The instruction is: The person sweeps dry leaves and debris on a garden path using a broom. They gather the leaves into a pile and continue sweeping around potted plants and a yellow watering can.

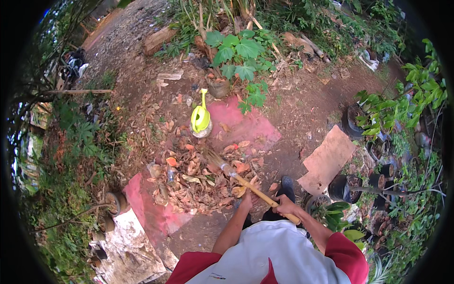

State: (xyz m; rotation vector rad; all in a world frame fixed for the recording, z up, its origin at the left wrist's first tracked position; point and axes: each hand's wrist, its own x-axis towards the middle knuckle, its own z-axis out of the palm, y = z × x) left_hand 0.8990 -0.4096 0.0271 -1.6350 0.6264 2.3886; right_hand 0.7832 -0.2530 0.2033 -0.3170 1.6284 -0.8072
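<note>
A broom with a bamboo handle point(258, 193) slants from my right side toward the middle of the ground. Near the handle's upper end, my right hand point(284, 206) is closed around it. My left hand point(249, 198) is lower on the handle, its fingers partly hidden; whether it grips firmly is hard to tell. The broom's bristles point(212, 156) touch a pile of dry leaves point(198, 184). Beyond the pile, a yellow-green watering can point(201, 119) stands on a round, stone-like base point(202, 133).
A faded red sheet point(241, 124) lies under and beyond the leaves. At right are a brown board point(328, 159) and several black plant pots point(345, 188). A dirty white sheet point(129, 248) lies at lower left. A leafy plant point(244, 49) and a log point(159, 39) are farther off.
</note>
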